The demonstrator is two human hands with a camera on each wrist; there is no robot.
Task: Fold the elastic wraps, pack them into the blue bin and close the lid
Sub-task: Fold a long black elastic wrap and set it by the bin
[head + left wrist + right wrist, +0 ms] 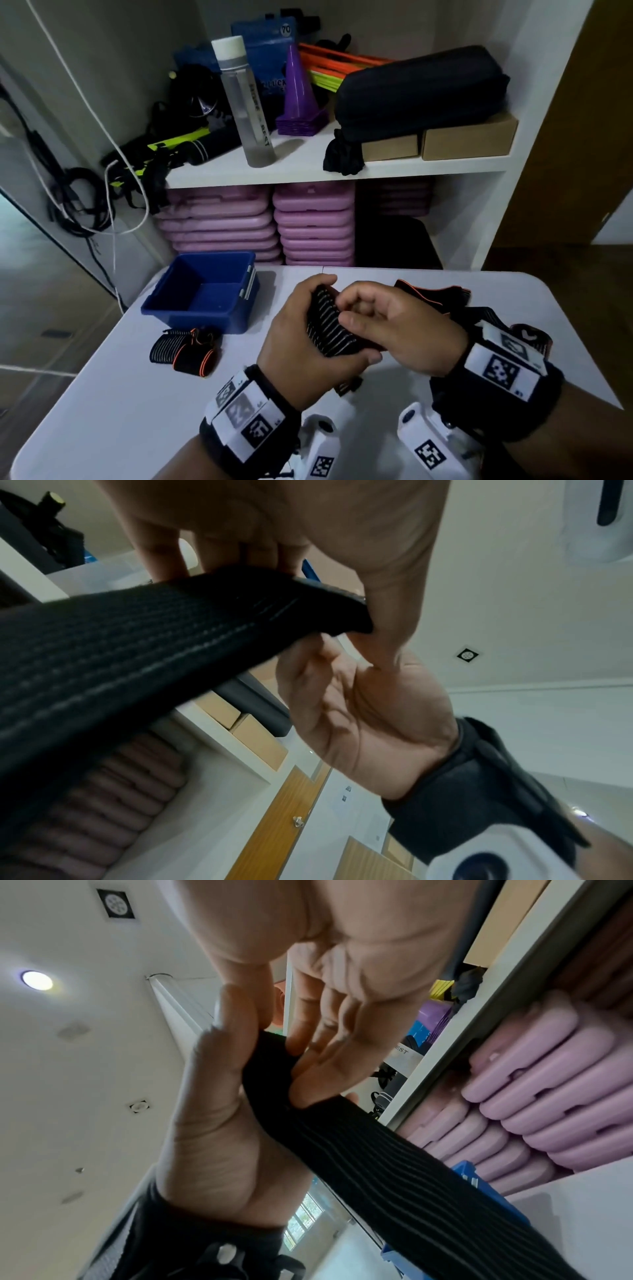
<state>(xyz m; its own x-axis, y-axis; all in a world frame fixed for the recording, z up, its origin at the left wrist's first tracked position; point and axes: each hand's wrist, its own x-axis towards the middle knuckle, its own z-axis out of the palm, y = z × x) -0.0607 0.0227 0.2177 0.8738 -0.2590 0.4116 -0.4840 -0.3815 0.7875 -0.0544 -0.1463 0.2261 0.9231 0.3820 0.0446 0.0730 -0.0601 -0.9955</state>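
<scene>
A: Why does the left hand (301,339) cup the black elastic wrap (330,325) above the white table (144,404)?

B: Its fingers curl around the far edge, steadying the folded layers; the right hand (394,329), fingers bent, pinches the near end against its thumb, probably to press the fold flat.

A: And the blue bin (205,291)?

B: Open and empty at the table's far left, lid not seen, with a folded orange-trimmed wrap (186,349) just in front of it. More unfolded wraps (442,296) lie beyond the right wrist.
</scene>
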